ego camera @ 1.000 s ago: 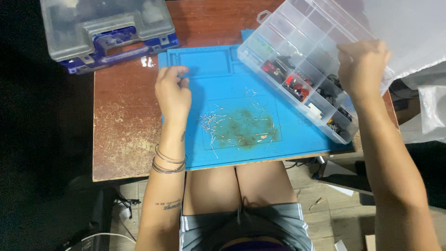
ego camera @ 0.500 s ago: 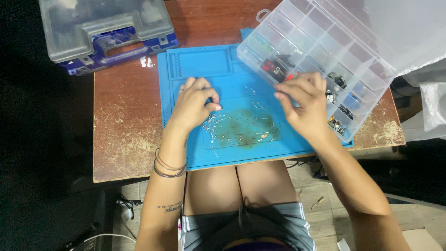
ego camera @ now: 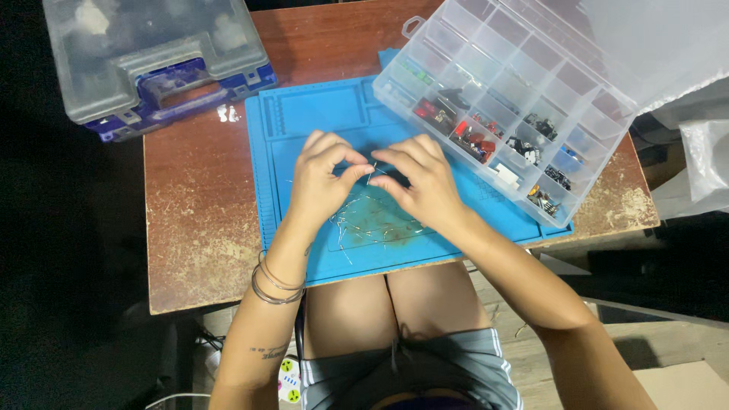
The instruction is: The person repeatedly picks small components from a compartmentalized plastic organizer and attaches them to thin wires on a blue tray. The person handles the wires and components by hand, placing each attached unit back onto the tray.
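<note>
Blue mat (ego camera: 304,129) mid-frame: both hands, left (ego camera: 323,182) and right (ego camera: 421,182), pinch one thin wire component (ego camera: 371,173); clear compartment box (ego camera: 516,99) upper right.

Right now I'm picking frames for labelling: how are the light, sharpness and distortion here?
Head view: even light on the blue mat and both hands, left hand, right hand; left edge falls into darkness; the tiny wire parts are too fine to resolve; table edges bow slightly.
</note>
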